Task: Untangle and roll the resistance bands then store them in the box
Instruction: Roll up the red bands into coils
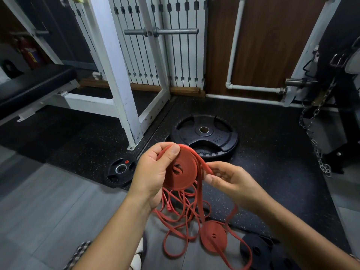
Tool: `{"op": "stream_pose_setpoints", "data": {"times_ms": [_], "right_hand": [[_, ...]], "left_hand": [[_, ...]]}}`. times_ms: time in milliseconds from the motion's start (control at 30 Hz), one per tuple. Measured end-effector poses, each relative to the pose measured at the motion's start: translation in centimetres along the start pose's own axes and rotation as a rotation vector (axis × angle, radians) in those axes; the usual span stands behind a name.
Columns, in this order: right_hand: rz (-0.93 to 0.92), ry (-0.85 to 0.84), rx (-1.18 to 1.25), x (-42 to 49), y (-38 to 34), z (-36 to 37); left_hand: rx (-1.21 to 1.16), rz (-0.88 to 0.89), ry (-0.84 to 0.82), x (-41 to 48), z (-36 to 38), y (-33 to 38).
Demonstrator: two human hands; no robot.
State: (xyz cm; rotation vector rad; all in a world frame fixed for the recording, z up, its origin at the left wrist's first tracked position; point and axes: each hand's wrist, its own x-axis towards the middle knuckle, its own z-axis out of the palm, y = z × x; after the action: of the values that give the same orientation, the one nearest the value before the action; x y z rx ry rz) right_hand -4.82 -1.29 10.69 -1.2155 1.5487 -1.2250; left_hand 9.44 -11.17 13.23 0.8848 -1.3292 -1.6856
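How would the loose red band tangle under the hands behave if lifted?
Probably floppy: the loose red band tangle trails in limp loops below the half-wound roll that the left hand grips. Likely to lift as one clump, since its loops cross each other. Seemingly light: the right hand pinches one strand with fingertips alone.

Black speckled rubber floor (263, 137); grey planks (42, 207) at left. White rack frame (116, 75), black bench (35, 82), brown wood-panel wall (268, 39), white pipe (234, 45).
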Motion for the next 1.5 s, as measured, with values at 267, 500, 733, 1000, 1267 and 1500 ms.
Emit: {"op": "stream_pose_setpoints", "data": {"times_ms": [267,500,733,1000,1267,1500], "right_hand": [[-0.032,0.046,0.250,0.5,-0.6,1.0],[0.019,0.108,0.244,0.5,-0.5,1.4],[0.044,0.000,-0.342,0.4,-0.7,-1.4],[0.116,-0.022,0.092,0.4,-1.3,-1.3],[0.130,0.032,0.093,0.5,-1.3,-1.2],[0.111,0.005,-0.032,0.3,-1.3,-1.2]], "left_hand": [[0.130,0.058,-0.087,-0.8,1.2,-0.9],[0.055,0.013,0.087,-1.0,2.1,-2.0],[0.301,-0.125,-0.284,-0.4,0.9,-1.7],[0.250,0.012,-0.078,-0.7,1.7,-2.4],[0.135,-0.090,-0.088,-0.6,1.8,-2.5],[0.391,0.001,-0.283,-0.6,1.6,-2.5]]}}
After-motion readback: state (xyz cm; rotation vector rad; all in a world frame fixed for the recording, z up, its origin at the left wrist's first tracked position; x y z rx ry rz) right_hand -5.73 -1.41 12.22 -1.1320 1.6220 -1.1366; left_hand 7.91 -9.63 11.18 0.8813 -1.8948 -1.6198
